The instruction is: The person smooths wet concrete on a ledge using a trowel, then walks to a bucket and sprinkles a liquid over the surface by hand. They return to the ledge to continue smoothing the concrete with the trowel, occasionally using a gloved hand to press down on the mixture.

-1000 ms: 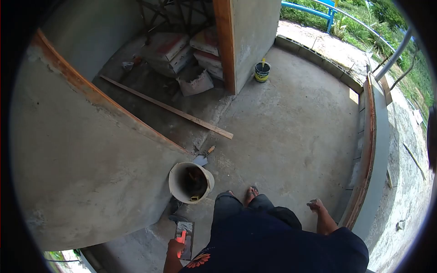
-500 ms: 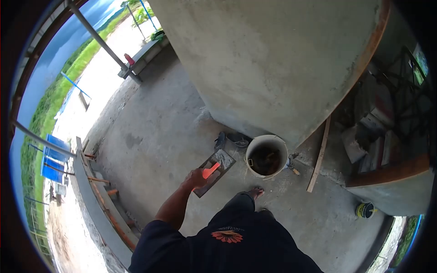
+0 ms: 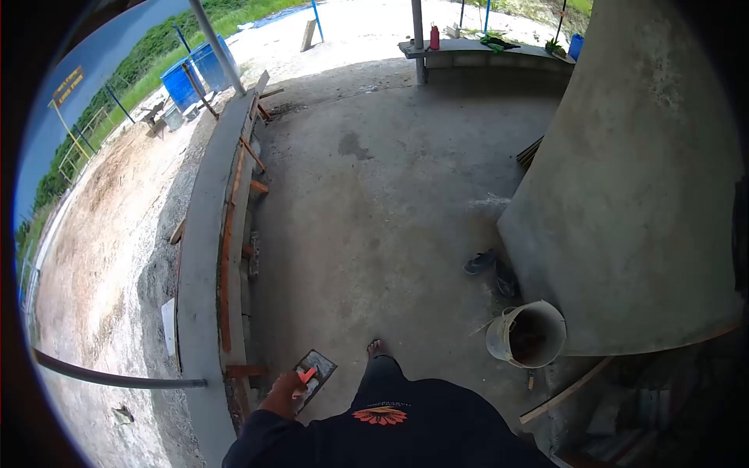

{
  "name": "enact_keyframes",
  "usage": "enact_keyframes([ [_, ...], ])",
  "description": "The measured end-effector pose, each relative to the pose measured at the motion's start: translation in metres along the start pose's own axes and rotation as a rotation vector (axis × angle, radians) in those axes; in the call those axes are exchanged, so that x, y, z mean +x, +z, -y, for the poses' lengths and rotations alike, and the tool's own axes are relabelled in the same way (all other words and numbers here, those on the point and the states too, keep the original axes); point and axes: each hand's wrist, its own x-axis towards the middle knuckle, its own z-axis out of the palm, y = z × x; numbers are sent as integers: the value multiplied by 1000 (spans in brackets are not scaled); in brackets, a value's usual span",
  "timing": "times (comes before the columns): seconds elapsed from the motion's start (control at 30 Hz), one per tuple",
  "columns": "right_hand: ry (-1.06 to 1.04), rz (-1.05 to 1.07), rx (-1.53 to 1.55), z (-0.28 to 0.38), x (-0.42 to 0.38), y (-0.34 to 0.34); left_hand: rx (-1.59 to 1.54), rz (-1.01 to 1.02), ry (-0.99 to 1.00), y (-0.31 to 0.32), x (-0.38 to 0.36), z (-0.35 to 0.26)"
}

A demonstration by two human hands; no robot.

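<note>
My left hand [image 3: 285,388] is closed around the orange handle of a plastering trowel [image 3: 322,365]. The trowel's flat rectangular plate has grey smears on it. Hand and trowel are low in the view, between my body and the low wall [image 3: 204,234] with its smooth grey top, and apart from that wall. My right hand is out of view. Off to the right, a pale bucket [image 3: 499,342] stands on the concrete floor with dark contents I cannot make out.
Dark shoes [image 3: 480,261] lie beside the bucket at the foot of a plastered wall [image 3: 632,210]. A long board [image 3: 566,392] lies at lower right. Orange braces [image 3: 259,187] stick out from the low wall. A bench [image 3: 491,58] with a red bottle [image 3: 434,37] stands at the back.
My view has turned left, and the low wall is now much nearer. The bucket has shifted right in view. My left hand still holds the trowel, now beside the low wall.
</note>
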Motion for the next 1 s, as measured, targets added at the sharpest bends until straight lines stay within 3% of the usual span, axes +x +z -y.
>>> enact_keyframes([
  [0.13, -88, 47, -97, 130, 6, 25, -29, 49, 5, -51, 22, 26],
  [0.23, -118, 131, -148, 215, -2, 54, -248, 32, 0, -128, 5, 35],
  [0.37, -163, 263, -182, 322, -14, 88, -395, -137, -104, -217, 28, 41],
  [0.47, -179, 332, -125, 392, -15, 86, -448, -340, -58, -226, 116, 59],
  [0.53, -166, 332, -66, 439, -8, 78, -463, -366, -42, -248, 131, 53],
  [0.57, -160, 310, -98, 465, 5, 77, -481, -294, -138, -246, 156, 59],
  [0.6, -88, 225, -327, 498, 54, 85, -376, -345, -147, -251, 150, 52],
  [0.67, -144, 123, -636, 567, 131, 109, -361, -197, -79, -254, 165, 55],
  [0.73, -269, 32, -798, 704, 76, 117, -363, -151, -85, -302, 168, 14],
  [0.77, -291, 132, -937, 749, 131, 135, -375, -155, -81, -337, 167, -9],
  [0.8, -501, 283, -1255, 801, 182, 158, -389, -177, -68, -373, 168, -30],
  [0.83, -1045, 132, -1593, 862, 173, 169, -404, -194, -56, -404, 169, -47],
  [0.87, -1028, -100, -1139, 910, 171, 188, -423, -211, -45, -435, 170, -61],
  [0.9, -1007, -110, -811, 974, 133, 196, -440, -224, -31, -464, 173, -75],
  [0.93, -1058, -49, -938, 1045, 73, 194, -454, -241, -18, -493, 178, -88],
  [1.0, -1010, 173, -825, 1147, 31, 210, -458, -269, 23, -551, 201, -120],
])
